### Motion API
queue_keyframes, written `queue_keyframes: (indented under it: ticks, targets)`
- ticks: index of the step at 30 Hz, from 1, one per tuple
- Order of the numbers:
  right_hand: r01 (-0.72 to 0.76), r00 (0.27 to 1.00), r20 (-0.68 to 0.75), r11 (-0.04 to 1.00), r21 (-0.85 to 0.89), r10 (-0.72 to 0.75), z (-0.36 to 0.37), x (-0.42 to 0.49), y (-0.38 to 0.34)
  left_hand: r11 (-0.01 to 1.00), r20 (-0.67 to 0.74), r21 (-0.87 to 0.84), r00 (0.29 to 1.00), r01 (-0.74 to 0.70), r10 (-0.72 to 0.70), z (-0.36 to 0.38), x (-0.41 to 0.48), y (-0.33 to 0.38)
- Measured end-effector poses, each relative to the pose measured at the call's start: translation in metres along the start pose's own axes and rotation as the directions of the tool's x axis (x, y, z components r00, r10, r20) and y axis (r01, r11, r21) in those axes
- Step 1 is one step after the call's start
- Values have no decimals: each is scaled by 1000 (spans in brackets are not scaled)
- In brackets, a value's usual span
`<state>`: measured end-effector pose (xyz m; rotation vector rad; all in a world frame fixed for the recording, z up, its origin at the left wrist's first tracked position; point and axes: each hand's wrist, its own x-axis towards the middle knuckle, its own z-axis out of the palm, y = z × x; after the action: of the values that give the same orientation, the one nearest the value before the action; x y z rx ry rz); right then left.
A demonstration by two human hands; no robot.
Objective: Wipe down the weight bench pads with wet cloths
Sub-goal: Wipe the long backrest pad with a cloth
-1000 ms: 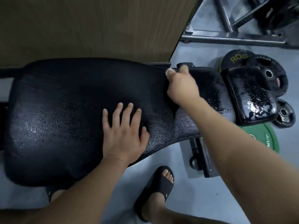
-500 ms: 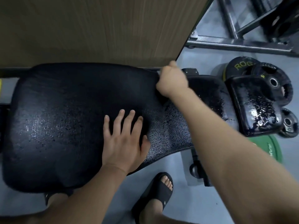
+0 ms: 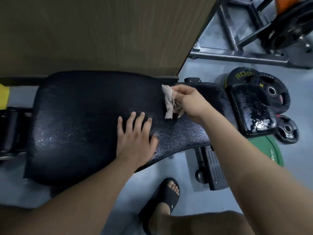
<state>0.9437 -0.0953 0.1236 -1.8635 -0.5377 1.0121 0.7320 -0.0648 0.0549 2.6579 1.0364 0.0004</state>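
1. The large black textured bench pad point(image 3: 81, 119) is lying across the middle of the view. Wet specks are glistening on it, thickest toward its right end.
2. The left hand point(image 3: 135, 138) is resting flat on this pad near its front edge, with fingers straight and spread, gripping nothing.
3. The right hand point(image 3: 191, 102) is sitting over the pad's right end, near its far edge. Its fingers and thumb are pinching a pale crumpled cloth point(image 3: 169, 102).
4. The cloth is hanging down from those fingers toward the pad. I cannot tell whether its lower end is touching the surface.
5. A narrower black seat pad point(image 3: 218, 97) is adjoining the big pad's right end, partly hidden by the right forearm.
6. Further right of the big pad, a small glossy black pad point(image 3: 252, 109) is showing wet patches and bright glints.
7. Black weight plates point(image 3: 272, 90) and a green weight plate point(image 3: 265, 150) are lying on the grey floor point(image 3: 211, 72) to the right of the big pad.
8. A brown wood-grain panel point(image 3: 101, 31) is standing behind the big pad.
9. A foot in a black slide sandal point(image 3: 162, 199) is standing in front of the big pad.
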Motion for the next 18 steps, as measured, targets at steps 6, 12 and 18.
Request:
queue_keyframes:
  ticks: [6,12,18]
  targets:
    - [15,999,-54,992,129,-8,25,-62,-8,679,107,-719,989,149,-104,-67,7,-25]
    - [14,989,137,965,262,-51,75,-134,-11,454,111,-884,993,114,-33,-112,-36,-42]
    - [109,990,69,970,218,-127,105,-181,8,486,163,-859,986,163,-44,-124,-65,-54]
